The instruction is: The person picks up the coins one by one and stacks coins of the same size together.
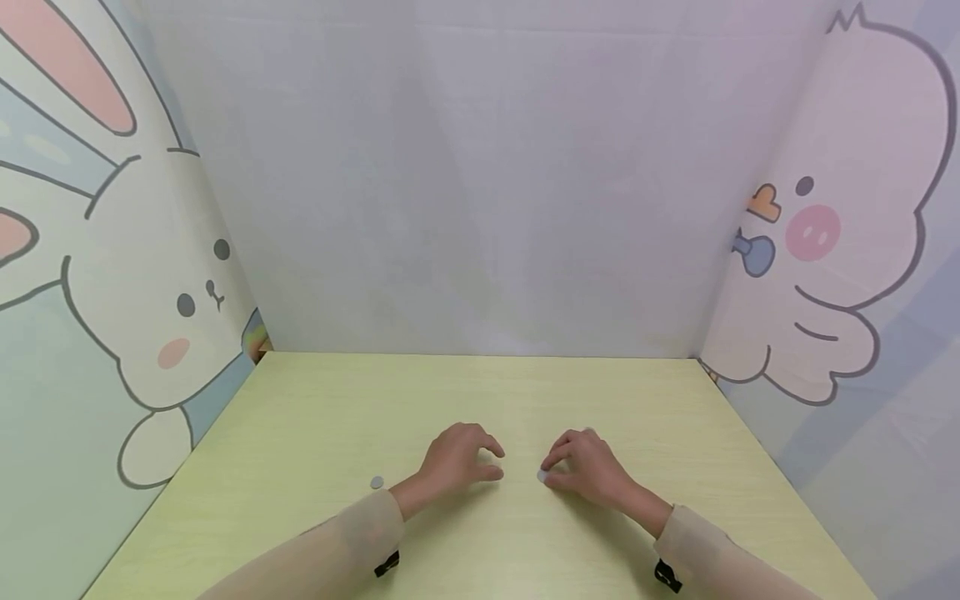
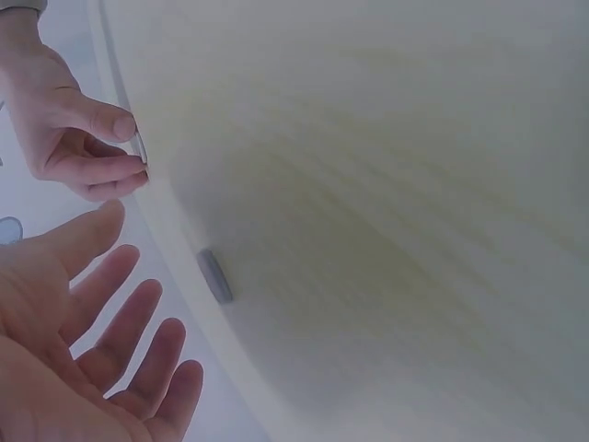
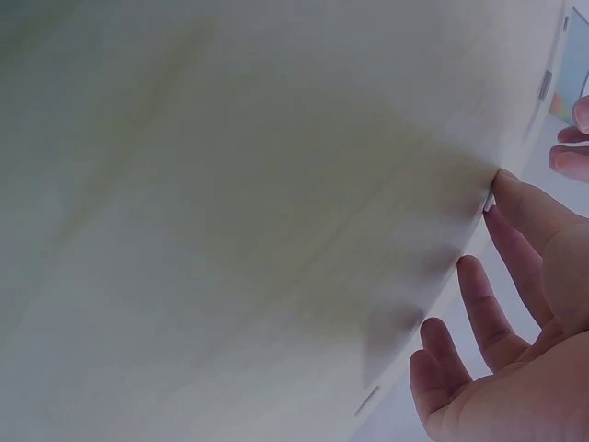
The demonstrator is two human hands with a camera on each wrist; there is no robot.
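Observation:
Between thumb and index finger, my right hand (image 1: 588,468) pinches a small, flat, pale grey round disc (image 1: 542,476) at the tabletop. Its thin edge shows in both wrist views, and the other right fingers spread loosely. My left hand (image 1: 457,458) hovers to the left, fingers apart and slightly bent around nothing, thumb and fingertips pointing toward the right hand. In the left wrist view, a grey disc (image 2: 215,276) lies on the table beyond the left fingertips; the head view does not show it, as the left hand covers that area.
Another grey disc (image 1: 377,482) lies left of the left wrist. One more disc (image 1: 590,430) peeks out just behind the right hand. The pale yellow table (image 1: 480,383) ends at a plain grey-white curtain (image 1: 480,183), with cartoon-printed cloth on both sides.

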